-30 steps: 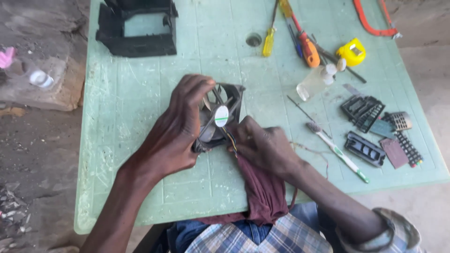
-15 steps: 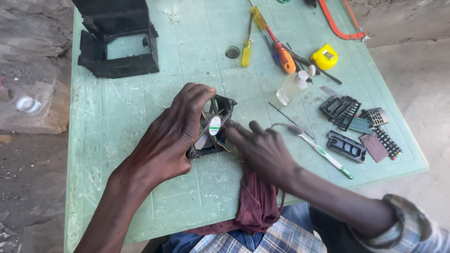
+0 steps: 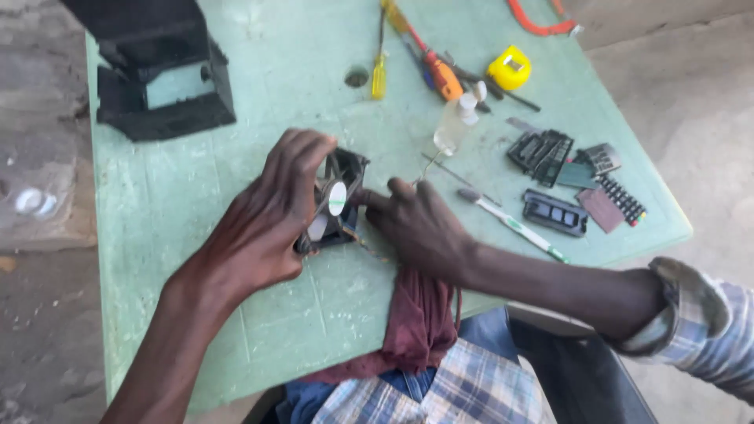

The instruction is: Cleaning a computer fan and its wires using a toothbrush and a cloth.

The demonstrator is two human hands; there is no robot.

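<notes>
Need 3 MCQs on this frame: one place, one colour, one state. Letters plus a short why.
1. Where is the black frame?
A. far-left corner of the table
B. on the cloth
C. beside the tape measure

2. What colour is the tape measure?
A. red
B. yellow
C. blue

3. How is the fan held?
A. lying flat, untouched
B. lifted clear above the table
C. stood on edge, gripped by the left hand

Answers:
1 A: the frame sits at the far-left corner, away from the tools.
2 B: its case is yellow, next to the orange-handled screwdriver.
3 C: the left hand's fingers curl over the fan's top edge while it stands on the table; the right hand is at its other side, above the maroon cloth.
</notes>
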